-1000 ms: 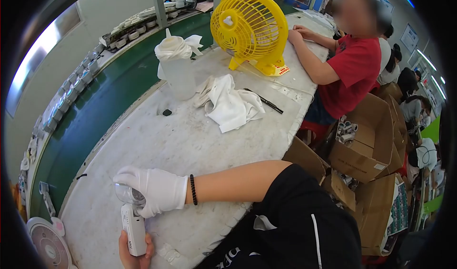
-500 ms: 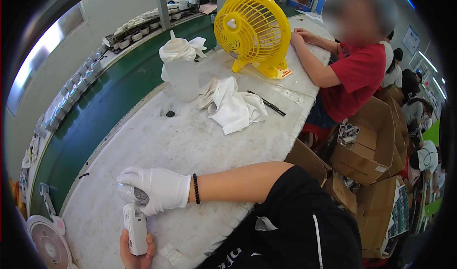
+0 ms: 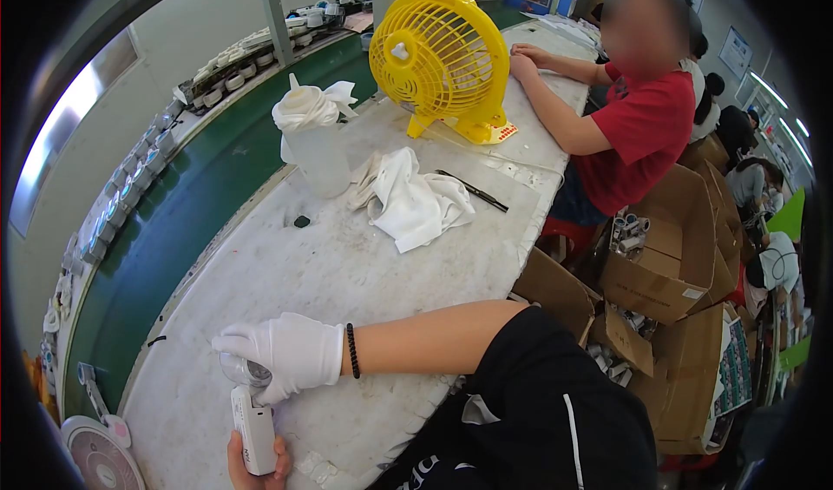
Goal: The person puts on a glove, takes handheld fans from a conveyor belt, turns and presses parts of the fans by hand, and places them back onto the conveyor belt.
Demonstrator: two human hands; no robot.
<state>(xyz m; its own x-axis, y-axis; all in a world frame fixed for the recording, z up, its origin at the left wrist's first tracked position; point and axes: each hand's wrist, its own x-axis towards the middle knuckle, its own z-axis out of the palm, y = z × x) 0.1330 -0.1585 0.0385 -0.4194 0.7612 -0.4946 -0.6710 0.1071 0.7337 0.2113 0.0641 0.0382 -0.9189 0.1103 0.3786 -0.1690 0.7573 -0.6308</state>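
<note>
Head camera view: two hands meet over a long worktable with a worn, whitish top [image 3: 347, 286]. A bare left hand [image 3: 258, 481] grips a white, box-shaped plastic body with dark lettering [image 3: 253, 434], thumb and fingers closed around its lower sides. Just beyond that hand, a right hand in a white fabric glove [image 3: 293, 351] curls over a clear, rounded plastic piece with a greyish inside [image 3: 232, 370], at the body's far end. Whether the two parts are joined or only touching cannot be told; the glove hides the meeting place.

The grip looks chosen so that the left hand steadies the body from below while the right controls the clear end; the glove perhaps keeps fingermarks off it.

Past the gloved fingertips, a short dark strip [image 3: 156, 341] lies near the table's far edge, with a green conveyor belt [image 3: 130, 295] just over it. The near edge runs under the right forearm. The widest room for moving seems to be the tabletop to the right hand's right, reaching to a small black lump [image 3: 301, 222] and a crumpled white cloth [image 3: 416, 203]. Farther off that way stand a translucent, cloth-topped bottle [image 3: 323, 164] and a yellow plastic fan [image 3: 440, 65]. Close beside the left hand, a crinkled clear scrap [image 3: 317, 470] narrows the room slightly.
</note>
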